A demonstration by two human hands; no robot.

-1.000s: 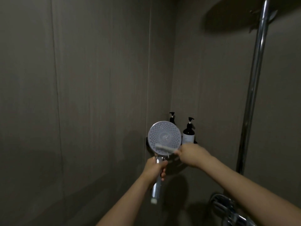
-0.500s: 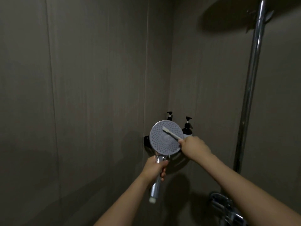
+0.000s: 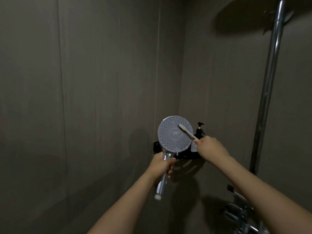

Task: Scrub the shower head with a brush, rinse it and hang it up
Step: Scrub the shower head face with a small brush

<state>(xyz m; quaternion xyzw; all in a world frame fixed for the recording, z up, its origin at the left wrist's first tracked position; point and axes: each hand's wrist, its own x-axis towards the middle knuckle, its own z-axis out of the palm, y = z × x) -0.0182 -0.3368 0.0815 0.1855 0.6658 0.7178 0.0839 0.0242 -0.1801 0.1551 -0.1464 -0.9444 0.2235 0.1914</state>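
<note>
Both fists clamped: left hand (image 3: 161, 166) on shower head (image 3: 174, 134) handle, right hand (image 3: 210, 148) w/ brush (image 3: 186, 132) on face.

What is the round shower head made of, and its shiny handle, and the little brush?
The shower head face looks like pale matte plastic or rubber, dotted with holes. Its handle looks like chromed metal or plastic, mirror-bright. The brush looks like plain white plastic.

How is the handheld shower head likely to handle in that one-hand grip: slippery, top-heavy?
The shower head looks top-heavy: its wide disc sits above the left hand on a slim handle. The shiny chrome handle is probably slippery if wet. It seems rigid under the brush held by the right hand.
</note>
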